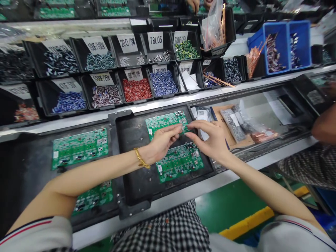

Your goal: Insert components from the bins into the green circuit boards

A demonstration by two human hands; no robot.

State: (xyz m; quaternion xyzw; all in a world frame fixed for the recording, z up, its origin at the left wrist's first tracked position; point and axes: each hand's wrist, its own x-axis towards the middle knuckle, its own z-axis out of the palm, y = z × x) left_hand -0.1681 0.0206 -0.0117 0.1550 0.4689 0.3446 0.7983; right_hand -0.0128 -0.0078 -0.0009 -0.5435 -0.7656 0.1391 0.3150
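My left hand, with a gold bracelet at the wrist, is closed in a pinch over the upper circuit board. Whatever it pinches is too small to make out. Facing it from the right is my right hand, its thumb and forefinger curved with a small gap between the tips, close to the left fingertips. I see nothing distinct in that gap. Below both hands lies a lower green circuit board. Both boards rest in a black tray, and my left hand partly hides the upper one.
Another tray on the left holds green boards. Behind stand labelled black bins with blue capacitors, red parts and green parts. Blue bins stand back right. Bagged parts lie right. Another person's arm shows at the right edge.
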